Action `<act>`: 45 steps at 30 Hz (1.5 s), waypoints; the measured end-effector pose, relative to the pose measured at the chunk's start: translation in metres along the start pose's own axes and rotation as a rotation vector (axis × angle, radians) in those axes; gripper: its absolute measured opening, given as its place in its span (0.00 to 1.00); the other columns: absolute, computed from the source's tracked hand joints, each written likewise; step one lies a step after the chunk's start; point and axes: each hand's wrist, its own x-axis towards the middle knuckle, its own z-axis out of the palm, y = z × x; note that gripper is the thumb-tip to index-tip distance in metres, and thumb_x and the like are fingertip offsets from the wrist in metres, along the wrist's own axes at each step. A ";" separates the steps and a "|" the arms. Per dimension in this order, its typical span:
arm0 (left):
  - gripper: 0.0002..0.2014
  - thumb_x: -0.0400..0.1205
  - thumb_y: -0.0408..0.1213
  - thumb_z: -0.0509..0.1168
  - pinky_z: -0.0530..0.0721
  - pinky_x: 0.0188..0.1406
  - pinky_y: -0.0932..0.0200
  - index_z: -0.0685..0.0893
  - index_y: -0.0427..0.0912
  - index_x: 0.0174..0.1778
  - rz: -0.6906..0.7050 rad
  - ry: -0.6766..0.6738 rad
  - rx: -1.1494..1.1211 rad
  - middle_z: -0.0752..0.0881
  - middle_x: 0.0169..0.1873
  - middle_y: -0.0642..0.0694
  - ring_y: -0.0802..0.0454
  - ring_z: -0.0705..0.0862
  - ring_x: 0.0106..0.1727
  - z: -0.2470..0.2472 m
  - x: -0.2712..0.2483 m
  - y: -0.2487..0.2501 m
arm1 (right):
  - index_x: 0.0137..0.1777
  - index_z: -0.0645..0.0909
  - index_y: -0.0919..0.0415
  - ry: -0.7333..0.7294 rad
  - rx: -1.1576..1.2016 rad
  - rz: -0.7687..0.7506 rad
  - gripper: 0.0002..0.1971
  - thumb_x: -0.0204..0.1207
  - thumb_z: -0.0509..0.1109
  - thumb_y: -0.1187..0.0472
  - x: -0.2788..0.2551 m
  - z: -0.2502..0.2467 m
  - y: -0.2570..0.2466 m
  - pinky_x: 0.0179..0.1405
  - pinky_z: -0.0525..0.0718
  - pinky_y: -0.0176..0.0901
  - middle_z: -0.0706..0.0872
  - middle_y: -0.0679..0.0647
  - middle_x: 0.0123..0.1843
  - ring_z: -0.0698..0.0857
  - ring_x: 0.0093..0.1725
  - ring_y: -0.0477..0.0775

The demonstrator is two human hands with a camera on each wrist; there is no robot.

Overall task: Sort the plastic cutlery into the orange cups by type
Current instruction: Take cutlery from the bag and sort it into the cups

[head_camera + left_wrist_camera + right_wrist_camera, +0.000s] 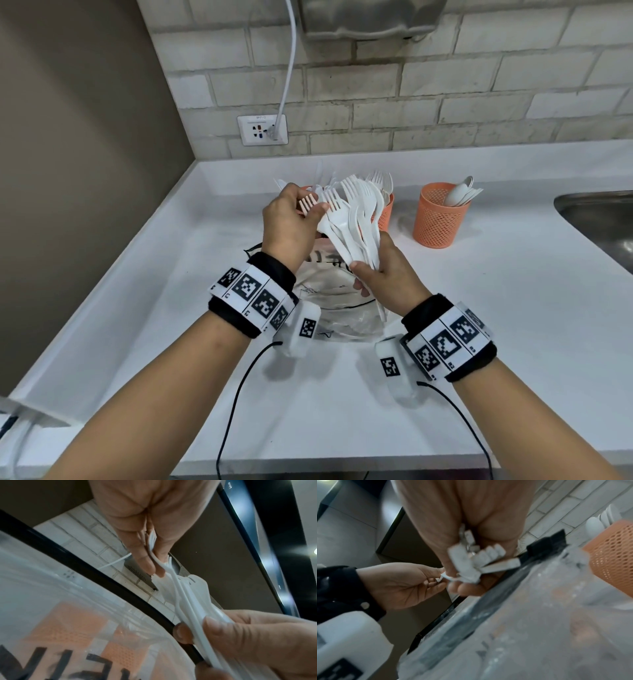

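The right hand (387, 270) grips a fanned bundle of white forks (356, 219) by the handles, tines up, above a clear plastic bag (329, 301) on the counter (513, 308). The left hand (291, 226) pinches the head of one fork (310, 202) at the left edge of the fan, thumb on one face and fingers (145, 559) on the other. Three orange cups stand behind the hands: the right cup (436, 219) holds spoons, the middle cup (385, 212) is mostly hidden by the bundle and appears to hold forks, and the left cup (305, 188) shows only a sliver of rim, so its contents cannot be confirmed. Hazard one: the handles cross inside the right-hand grip; drawing out the pinched fork may drag neighbouring forks loose, and these would drop onto the bag or counter. Hazard two: the fan is wide and held at one end only; any loosening of the grip lets the outer forks slide. Hazard three: the cups are light mesh and stand close together, so a bundle inserted at an angle may tip one or land in the wrong cup. Hazard four: the thin tines may bend or snap under a hard pinch.
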 end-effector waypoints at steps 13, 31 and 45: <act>0.24 0.58 0.50 0.82 0.84 0.32 0.50 0.89 0.45 0.47 -0.327 -0.712 -0.755 0.88 0.40 0.44 0.45 0.87 0.37 0.019 -0.016 0.000 | 0.69 0.65 0.57 -0.206 0.221 0.010 0.19 0.81 0.60 0.72 0.000 -0.008 -0.013 0.24 0.82 0.38 0.80 0.49 0.39 0.80 0.26 0.45; 0.11 0.79 0.24 0.64 0.90 0.34 0.57 0.86 0.36 0.33 -0.273 -0.539 -0.826 0.88 0.27 0.45 0.52 0.88 0.29 0.046 0.066 0.064 | 0.72 0.65 0.66 -0.214 -0.231 -0.195 0.22 0.80 0.64 0.66 0.089 -0.079 -0.049 0.59 0.82 0.62 0.82 0.57 0.50 0.82 0.50 0.56; 0.15 0.73 0.16 0.68 0.86 0.44 0.67 0.81 0.43 0.43 0.008 -0.470 -0.619 0.87 0.36 0.51 0.60 0.86 0.39 0.080 0.133 0.060 | 0.76 0.65 0.66 -0.092 -0.177 -0.232 0.27 0.77 0.65 0.73 0.177 -0.094 -0.033 0.70 0.70 0.30 0.73 0.48 0.68 0.71 0.70 0.43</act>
